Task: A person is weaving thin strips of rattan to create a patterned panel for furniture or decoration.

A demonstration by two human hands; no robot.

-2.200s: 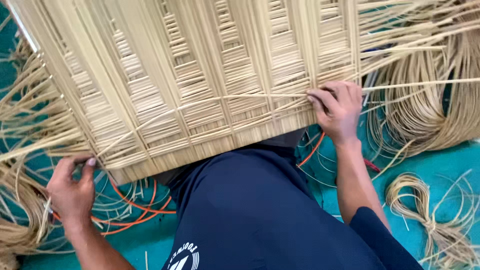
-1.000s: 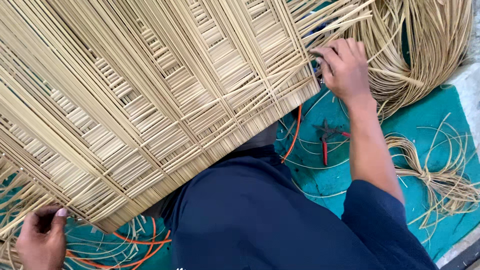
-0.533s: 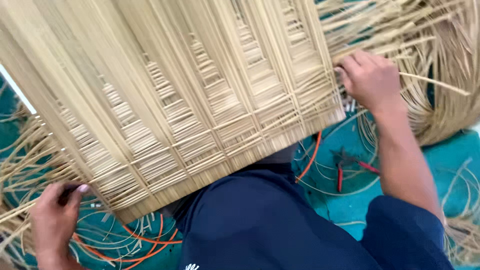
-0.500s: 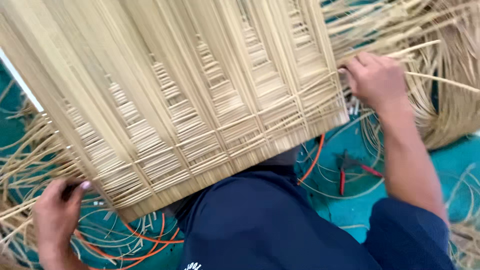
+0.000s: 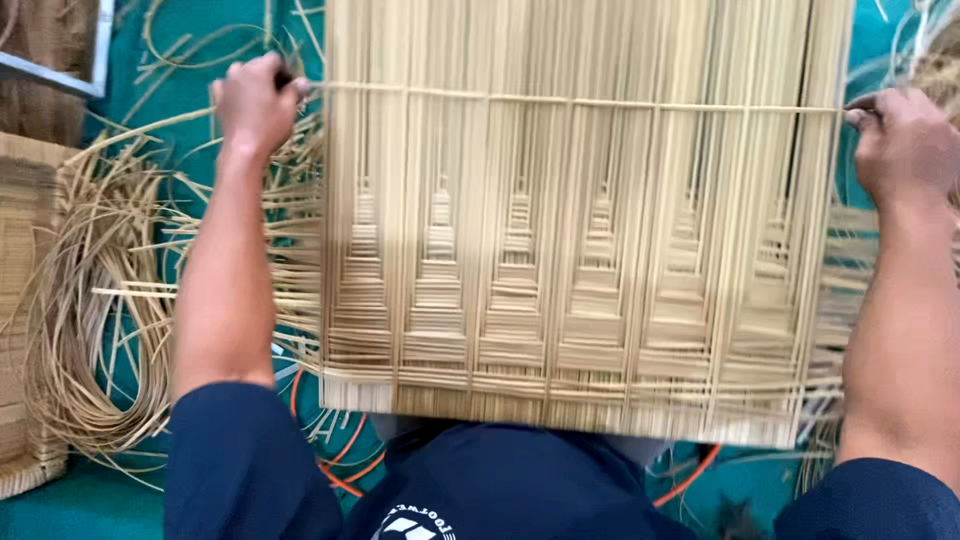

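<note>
A woven rattan panel [image 5: 580,250] with stepped pyramid patterns lies across my lap, its long strands running away from me. One thin rattan strand [image 5: 580,100] crosses the panel sideways near the top. My left hand [image 5: 255,100] pinches the strand's left end beside the panel's left edge. My right hand [image 5: 905,145] pinches its right end beside the right edge. The strand is pulled straight between both hands.
Loose coils of rattan strips [image 5: 90,300] lie on the teal floor mat [image 5: 60,500] at the left. Another woven piece [image 5: 25,330] sits at the far left edge. Orange cords [image 5: 340,470] run under the panel near my lap.
The panel has turned square to me. Both hands have moved up from its near corners to a cross strand near the top, one at each end.
</note>
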